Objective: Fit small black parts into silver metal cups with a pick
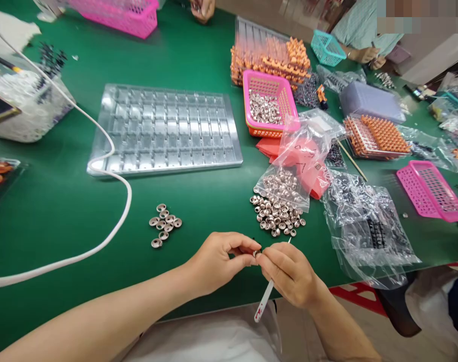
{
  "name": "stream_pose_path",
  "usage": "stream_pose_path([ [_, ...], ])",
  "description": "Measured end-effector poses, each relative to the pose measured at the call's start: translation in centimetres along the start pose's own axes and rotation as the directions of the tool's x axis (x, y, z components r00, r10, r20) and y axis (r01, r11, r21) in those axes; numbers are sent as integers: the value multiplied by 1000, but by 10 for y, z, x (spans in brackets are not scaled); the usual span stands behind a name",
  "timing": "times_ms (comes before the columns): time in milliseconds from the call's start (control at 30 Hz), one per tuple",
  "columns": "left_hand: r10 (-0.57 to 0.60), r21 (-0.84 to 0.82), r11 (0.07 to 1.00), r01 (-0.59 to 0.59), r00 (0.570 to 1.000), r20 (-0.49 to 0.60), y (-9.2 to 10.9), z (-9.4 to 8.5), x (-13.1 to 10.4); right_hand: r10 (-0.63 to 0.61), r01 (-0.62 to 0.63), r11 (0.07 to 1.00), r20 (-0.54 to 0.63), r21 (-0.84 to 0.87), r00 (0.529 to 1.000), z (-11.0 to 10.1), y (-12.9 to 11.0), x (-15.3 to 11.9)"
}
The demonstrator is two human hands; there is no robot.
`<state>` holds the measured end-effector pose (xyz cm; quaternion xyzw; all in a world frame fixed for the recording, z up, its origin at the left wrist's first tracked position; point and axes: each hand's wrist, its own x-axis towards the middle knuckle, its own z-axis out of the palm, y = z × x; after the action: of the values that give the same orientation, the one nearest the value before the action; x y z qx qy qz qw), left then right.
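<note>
My left hand (223,261) pinches a small silvery ring-shaped piece (256,253) with a dark bit on it, between thumb and forefinger. My right hand (291,274) meets it fingertip to fingertip at the same piece. A slim white stick (264,301) with red marks near its lower end passes through my right hand, its thin tip poking out above the knuckles. Fingers partly cover the small piece, so its exact shape is hidden. Just beyond my hands lies a pile of loose silvery metal cups (277,213). A smaller group of metal cups (164,223) sits to the left.
A clear compartment tray (164,130) lies ahead, with a white cable (128,201) crossing its left edge. To the right are a pink basket (251,90) of metal parts, plastic bags (364,226) and orange parts (387,136). Other people's hands (366,55) show across the table.
</note>
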<state>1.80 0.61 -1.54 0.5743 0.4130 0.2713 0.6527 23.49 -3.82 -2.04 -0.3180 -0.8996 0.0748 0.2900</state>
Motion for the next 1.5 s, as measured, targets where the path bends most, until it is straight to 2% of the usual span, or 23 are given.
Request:
stream_pose_path([
  [167,-51,-19,999,51,999,4,-1,2,2,9,-9,1000,-18,-14,1000,3,-1,5],
  [333,-78,-50,996,79,997,18,1,2,2,29,-30,999,74,17,997,-1,-4,14],
  [533,-86,-100,991,86,996,9,-3,5,2,59,-64,997,126,40,990,-1,-5,17],
  [733,-122,-199,972,121,992,9,-9,7,3,24,-27,999,90,23,996,-7,-5,27],
  [833,-139,-241,960,140,990,20,-7,7,2,32,-37,998,116,43,993,-10,-4,27],
  [900,-137,-281,949,144,990,44,-4,5,2,47,-50,998,95,26,994,-10,-3,24],
  [1033,-144,-398,903,163,986,79,1,1,3,93,-86,993,-90,77,992,-2,-4,14],
  [1133,-147,-431,886,171,985,88,2,0,4,136,-123,989,-171,84,976,3,-6,8],
  [1333,-148,-426,886,185,982,119,4,0,4,102,-95,994,-158,49,982,2,-7,7],
  [1500,-133,-322,934,153,988,83,4,0,3,37,-37,999,-91,7,995,-2,-4,4],
])
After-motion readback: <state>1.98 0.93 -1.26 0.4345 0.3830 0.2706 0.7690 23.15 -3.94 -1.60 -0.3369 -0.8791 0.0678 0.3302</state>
